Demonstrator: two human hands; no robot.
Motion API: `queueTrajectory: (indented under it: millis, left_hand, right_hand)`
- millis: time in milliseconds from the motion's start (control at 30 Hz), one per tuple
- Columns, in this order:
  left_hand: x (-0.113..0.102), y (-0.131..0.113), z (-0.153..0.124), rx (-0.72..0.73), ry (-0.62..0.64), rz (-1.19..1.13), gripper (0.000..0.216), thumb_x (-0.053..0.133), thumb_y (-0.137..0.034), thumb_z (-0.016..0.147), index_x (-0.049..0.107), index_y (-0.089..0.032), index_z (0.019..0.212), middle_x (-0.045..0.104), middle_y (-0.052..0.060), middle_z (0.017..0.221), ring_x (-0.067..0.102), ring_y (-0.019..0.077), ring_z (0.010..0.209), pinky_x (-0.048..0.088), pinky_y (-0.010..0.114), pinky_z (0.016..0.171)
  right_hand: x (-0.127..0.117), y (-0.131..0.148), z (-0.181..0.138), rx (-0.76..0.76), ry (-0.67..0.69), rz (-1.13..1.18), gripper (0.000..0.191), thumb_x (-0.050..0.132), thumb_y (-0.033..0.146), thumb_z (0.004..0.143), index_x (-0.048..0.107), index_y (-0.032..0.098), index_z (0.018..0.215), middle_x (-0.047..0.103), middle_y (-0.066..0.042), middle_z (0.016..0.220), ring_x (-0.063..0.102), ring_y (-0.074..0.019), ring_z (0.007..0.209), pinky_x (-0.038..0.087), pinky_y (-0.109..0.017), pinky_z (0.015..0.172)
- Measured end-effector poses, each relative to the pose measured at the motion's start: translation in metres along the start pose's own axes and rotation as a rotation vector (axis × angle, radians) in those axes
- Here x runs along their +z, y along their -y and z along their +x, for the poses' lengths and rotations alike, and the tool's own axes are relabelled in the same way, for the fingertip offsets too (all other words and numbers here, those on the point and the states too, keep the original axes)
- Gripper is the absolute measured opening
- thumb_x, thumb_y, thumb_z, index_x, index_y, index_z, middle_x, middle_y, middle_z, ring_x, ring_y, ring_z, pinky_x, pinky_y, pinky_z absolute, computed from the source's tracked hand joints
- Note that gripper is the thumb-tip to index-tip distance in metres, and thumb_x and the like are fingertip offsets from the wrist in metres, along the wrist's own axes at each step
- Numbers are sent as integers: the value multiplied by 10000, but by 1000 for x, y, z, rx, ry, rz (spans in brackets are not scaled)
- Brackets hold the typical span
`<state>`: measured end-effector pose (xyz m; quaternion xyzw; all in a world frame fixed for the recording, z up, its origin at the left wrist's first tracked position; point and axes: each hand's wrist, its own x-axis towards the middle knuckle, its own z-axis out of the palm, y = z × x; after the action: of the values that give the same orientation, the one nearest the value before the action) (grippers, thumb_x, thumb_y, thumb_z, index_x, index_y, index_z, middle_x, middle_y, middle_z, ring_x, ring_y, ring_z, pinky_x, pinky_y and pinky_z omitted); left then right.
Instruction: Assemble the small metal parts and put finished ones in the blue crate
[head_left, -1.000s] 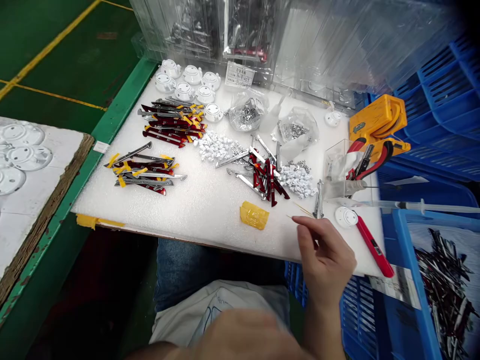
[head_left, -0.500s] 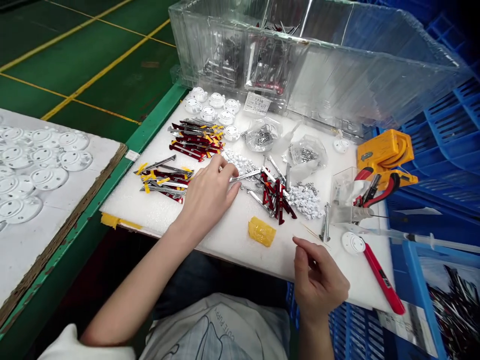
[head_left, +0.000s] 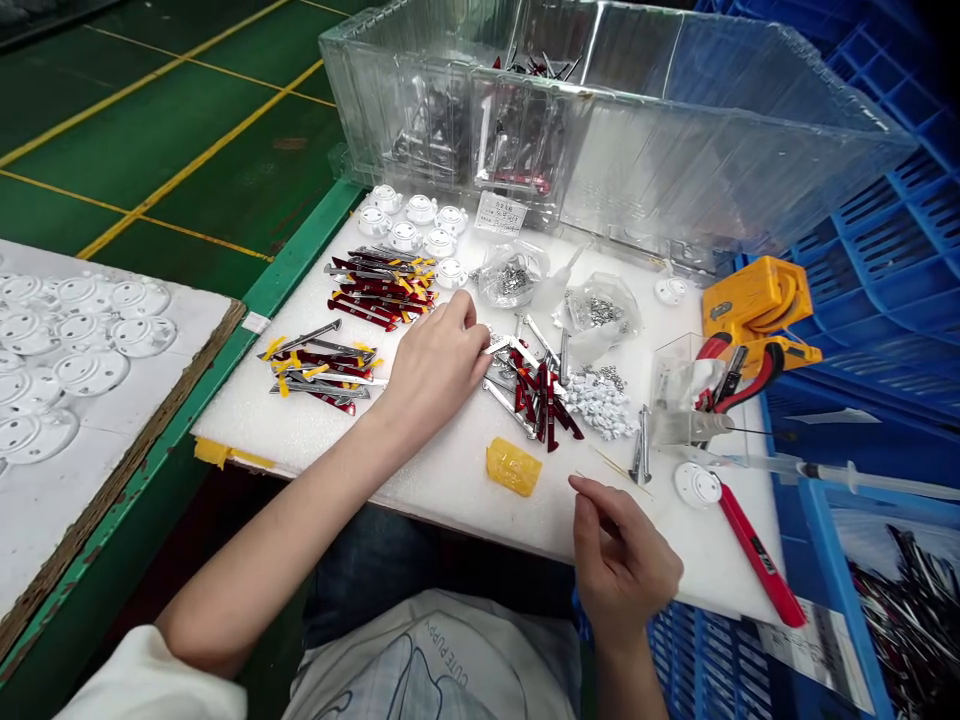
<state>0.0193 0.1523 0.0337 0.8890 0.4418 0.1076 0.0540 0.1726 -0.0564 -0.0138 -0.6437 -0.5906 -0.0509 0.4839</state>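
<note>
My left hand [head_left: 437, 361] reaches over the white foam board [head_left: 420, 455], its fingers closed on a silver metal strip [head_left: 501, 345] at the edge of a loose pile of red and silver strips [head_left: 536, 385]. My right hand [head_left: 624, 560] hovers near the board's front edge, thumb and forefinger pinched on a thin wooden stick [head_left: 611, 466]. A yellow wad of tape [head_left: 513, 466] lies between the two hands. Small white pieces [head_left: 598, 390] are heaped beside the pile.
Taped bundles of strips [head_left: 319, 362] [head_left: 382, 281] lie at the left. White round caps [head_left: 420, 222], small bags of screws [head_left: 600, 310], a clear bin [head_left: 615, 130], a yellow tool [head_left: 754, 300], a red cutter [head_left: 757, 555] and blue crates [head_left: 892, 250] surround the board.
My left hand came in from below, reached across the board and closed its fingers on a silver strip. My right hand stayed near the front edge with the stick.
</note>
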Motion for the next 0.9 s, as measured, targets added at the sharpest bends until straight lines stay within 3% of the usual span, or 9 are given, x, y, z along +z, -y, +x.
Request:
queueTrajectory:
  millis: [200,400,467,533,633,767,900]
  left_hand:
    - [2,8,0,-16,-61,-93,149,712,-96,1044,838,-161,997,734,148,1238,753,287,982,587,381,839]
    - [-12,20,-3,-61,-250,-322,112,762,-87,989,794,-193,975,689,76,1148,658,218,854,541,368,834]
    - [-22,9,-19,7,-305,-529,133,774,-81,973,783,-209,937,669,29,1043,617,182,795,547,350,849]
    - [-28,-12,-43,83,-256,-803,147,776,-81,975,787,-223,939,675,4,980,617,160,768,553,309,810]
    - [-22,-48,-84,25,-208,-1169,180,785,-65,961,779,-242,927,692,-8,949,654,146,787,548,245,721]
    - [-2,-77,-118,-100,-258,-1302,247,752,-11,934,753,-257,913,714,-25,907,671,136,799,532,218,716]
    - [4,-81,-131,-115,-236,-1285,254,748,-6,940,741,-259,922,720,-28,899,665,132,795,538,195,700]
  right_hand:
    - [0,0,-1,19,-14,47,242,695,92,1066,858,267,1102,805,28,769,725,-144,583,572,-258,594]
    - [-1,-1,-4,73,-29,108,237,720,103,1041,871,281,1085,792,31,756,686,-136,552,544,-251,550]
    - [-3,0,-5,121,-34,130,210,717,124,1056,859,277,1077,808,20,804,675,-133,555,515,-250,516]
    - [-5,4,-5,193,-14,190,196,679,156,1099,837,271,1079,788,19,814,630,-121,535,451,-239,464]
    - [-7,15,-2,302,75,412,173,673,286,1151,841,280,1111,722,12,806,597,-128,578,430,-237,476]
    - [-9,29,-1,360,67,618,199,736,451,1145,847,294,1198,700,-7,884,591,-137,657,446,-248,514]
    - [-15,33,-4,379,68,637,140,766,403,1135,827,288,1187,709,-12,929,619,-147,716,459,-255,531]
